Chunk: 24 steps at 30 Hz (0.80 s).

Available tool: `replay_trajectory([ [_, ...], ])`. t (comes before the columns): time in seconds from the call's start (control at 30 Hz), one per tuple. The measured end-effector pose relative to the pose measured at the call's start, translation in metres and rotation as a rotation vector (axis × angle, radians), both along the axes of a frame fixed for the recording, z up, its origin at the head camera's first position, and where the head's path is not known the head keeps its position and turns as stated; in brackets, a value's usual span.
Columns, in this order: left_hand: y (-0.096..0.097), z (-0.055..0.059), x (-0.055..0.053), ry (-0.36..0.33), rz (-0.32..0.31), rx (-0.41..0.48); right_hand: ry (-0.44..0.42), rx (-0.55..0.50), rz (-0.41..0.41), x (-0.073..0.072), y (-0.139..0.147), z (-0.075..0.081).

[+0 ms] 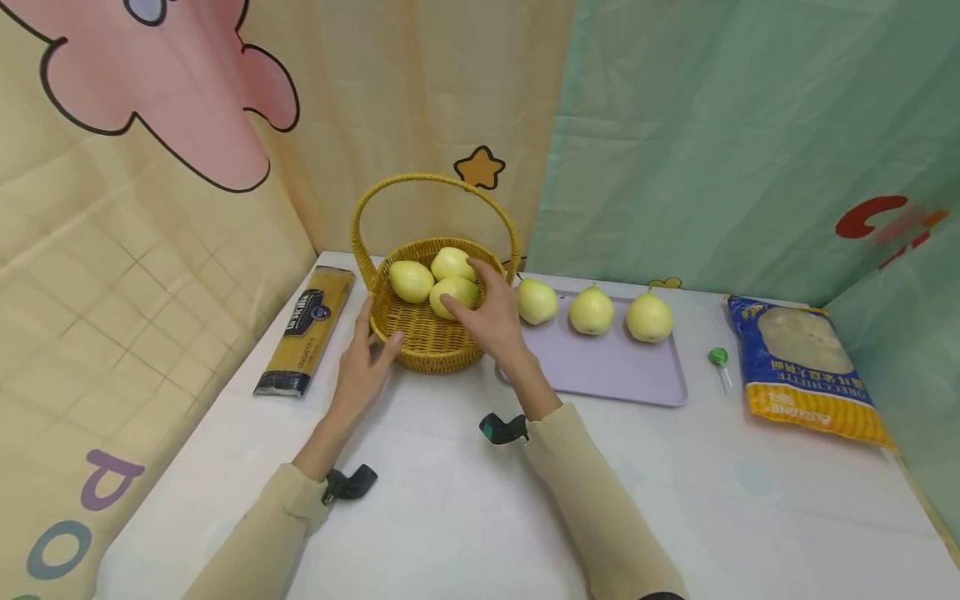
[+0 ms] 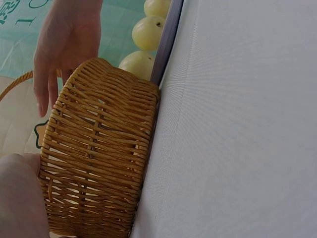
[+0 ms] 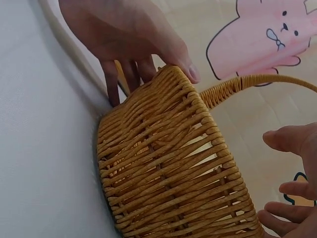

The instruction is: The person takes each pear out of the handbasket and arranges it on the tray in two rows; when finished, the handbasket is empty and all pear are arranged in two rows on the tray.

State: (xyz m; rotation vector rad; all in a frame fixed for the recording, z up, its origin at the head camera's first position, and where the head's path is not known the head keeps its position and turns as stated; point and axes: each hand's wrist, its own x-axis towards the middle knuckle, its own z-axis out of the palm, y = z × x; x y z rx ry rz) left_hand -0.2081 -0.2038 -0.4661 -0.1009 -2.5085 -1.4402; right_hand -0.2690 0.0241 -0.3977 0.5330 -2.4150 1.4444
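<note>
1. Two beige sleeves [image 1: 607,500] reach forward from the bottom edge over a white table [image 1: 442,517], a black device at each wrist.

2. Left hand [image 1: 363,371]: it rests against the left side of a woven basket [image 1: 438,362], thumb near the rim and fingers along the outer wall, thumb and fingers well apart. It probably lies there to steady the basket.

3. Right hand [image 1: 493,312]: it reaches over the basket's right rim, thumb and fingers spread wide around the front pear [image 1: 453,296]. Whether they touch it, I cannot tell. Such a spread would suit the fruit's roundness.

4. Inside the basket, that pear sits with a left pear [image 1: 410,282] and a back pear [image 1: 453,262], grouped toward the rear. The tall handle [image 1: 431,177] arches above them, apparently leaving the front free for reaching in.

5. Just right of the basket, a lilac tray [image 1: 600,375] bears three more pears [image 1: 592,311] in a row along its far side, perhaps spaced for easy grasping.

6. Farther out lie a spaghetti pack [image 1: 303,333] at left, and a green lollipop [image 1: 718,357] and pasta bag [image 1: 810,367] at right, seemingly set aside from the hands.
</note>
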Motion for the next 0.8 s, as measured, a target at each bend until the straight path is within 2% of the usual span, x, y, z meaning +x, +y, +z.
replay_trajectory([
  [0.4, -0.0001, 0.0004, 0.0001, 0.004, 0.013, 0.002, -0.042, 0.03, -0.021, -0.0044, -0.0072, -0.0057],
  [0.6, 0.0009, 0.0009, 0.0001, 0.005, 0.006, -0.002, -0.034, 0.048, -0.035, -0.0074, -0.0058, -0.007],
  [0.8, 0.0001, 0.0008, -0.0002, 0.007, 0.01, -0.007, -0.067, 0.109, -0.036, -0.0088, -0.0069, -0.0046],
])
